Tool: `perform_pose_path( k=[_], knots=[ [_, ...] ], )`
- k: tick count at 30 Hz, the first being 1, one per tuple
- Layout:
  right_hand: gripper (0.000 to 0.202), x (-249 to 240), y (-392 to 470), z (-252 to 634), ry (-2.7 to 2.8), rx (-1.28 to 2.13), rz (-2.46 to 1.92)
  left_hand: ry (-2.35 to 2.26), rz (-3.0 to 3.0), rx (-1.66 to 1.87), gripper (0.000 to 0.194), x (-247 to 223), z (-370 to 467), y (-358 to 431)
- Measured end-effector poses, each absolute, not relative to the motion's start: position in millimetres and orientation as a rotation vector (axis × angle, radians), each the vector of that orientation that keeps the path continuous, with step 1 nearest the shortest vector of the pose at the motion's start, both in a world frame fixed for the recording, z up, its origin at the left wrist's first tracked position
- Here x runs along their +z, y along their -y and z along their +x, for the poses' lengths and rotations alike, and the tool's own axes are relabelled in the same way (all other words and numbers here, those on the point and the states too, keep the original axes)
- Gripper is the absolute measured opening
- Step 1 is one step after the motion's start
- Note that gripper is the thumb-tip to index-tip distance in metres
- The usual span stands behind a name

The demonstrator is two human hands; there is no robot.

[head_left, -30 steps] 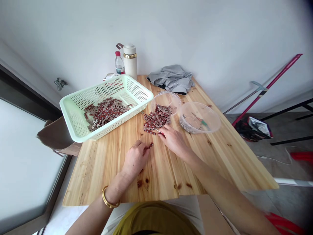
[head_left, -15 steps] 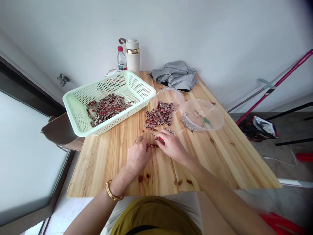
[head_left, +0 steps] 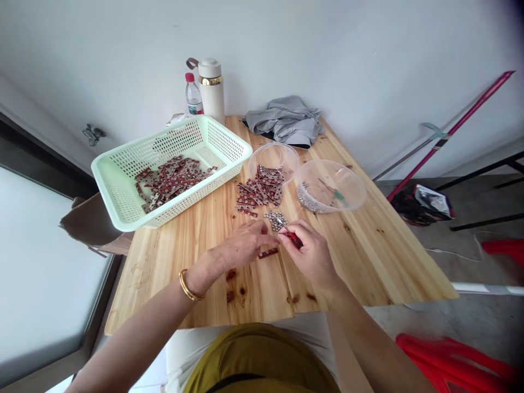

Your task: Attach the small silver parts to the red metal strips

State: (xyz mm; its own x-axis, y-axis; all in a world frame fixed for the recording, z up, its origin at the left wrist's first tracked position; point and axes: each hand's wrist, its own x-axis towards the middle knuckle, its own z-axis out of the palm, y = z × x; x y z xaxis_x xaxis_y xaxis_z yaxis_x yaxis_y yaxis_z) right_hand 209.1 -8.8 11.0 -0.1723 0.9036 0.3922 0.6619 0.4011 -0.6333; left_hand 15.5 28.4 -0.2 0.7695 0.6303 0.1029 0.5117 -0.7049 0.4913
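Observation:
My right hand [head_left: 309, 248] is closed around a small screwdriver [head_left: 293, 238] with a red and dark handle, its thin metal shaft pointing up and left. The tip is over a little pile of metal nuts [head_left: 273, 217]. My left hand [head_left: 243, 243] reaches in from the left with its forefinger stretched toward my right fingertips; nothing shows in it. A reddish-brown strip with metal studs [head_left: 268, 252] lies on the table just below and between both hands. Beyond the nuts is a heap of similar strips [head_left: 260, 188], partly spilling from a clear round tub [head_left: 289, 153].
A pale green basket [head_left: 104, 188] with many strips stands at the left. Right of the heap, another clear tub [head_left: 356, 188] contains metal pieces and a green-handled tool. A bottle [head_left: 193, 95], a white flask [head_left: 212, 93] and grey cloth [head_left: 286, 120] are at the back of the wooden table [head_left: 172, 273].
My left hand has let go of the strip, which now lies on the table, and its forefinger has extended. My right hand has moved right, bringing the screwdriver over the nuts. The view has shifted slightly.

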Motion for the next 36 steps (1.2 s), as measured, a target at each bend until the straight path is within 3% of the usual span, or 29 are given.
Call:
perform_pose_path(
  k=[3,8,13,17,23,29,36],
  knots=[
    [0.01,15,18,216,1.839,0.412,-1.366,-0.708,2.647,0.249,0.037,4,22,-40],
    [0.01,12,26,219,1.823,0.451,-1.365,-0.826,2.669,0.185,0.019,18,13,-43],
    [0.009,2,28,209,1.889,0.554,-1.334,-1.012,2.611,0.179,0.021,17,-3,-25],
    [0.008,0,32,203,1.891,0.596,-1.333,-0.871,2.617,0.207,0.038,11,-2,-19],
    [0.008,4,36,206,1.875,0.609,-1.361,-0.892,2.57,0.148,0.019,17,0,-25],
    [0.009,-7,38,189,1.919,0.668,-1.363,-1.224,2.257,0.312,0.009,6,-5,-7],
    [0.01,-21,29,174,2.005,0.408,-1.419,-1.412,1.998,0.473,0.007,-9,-4,5]
  ],
)
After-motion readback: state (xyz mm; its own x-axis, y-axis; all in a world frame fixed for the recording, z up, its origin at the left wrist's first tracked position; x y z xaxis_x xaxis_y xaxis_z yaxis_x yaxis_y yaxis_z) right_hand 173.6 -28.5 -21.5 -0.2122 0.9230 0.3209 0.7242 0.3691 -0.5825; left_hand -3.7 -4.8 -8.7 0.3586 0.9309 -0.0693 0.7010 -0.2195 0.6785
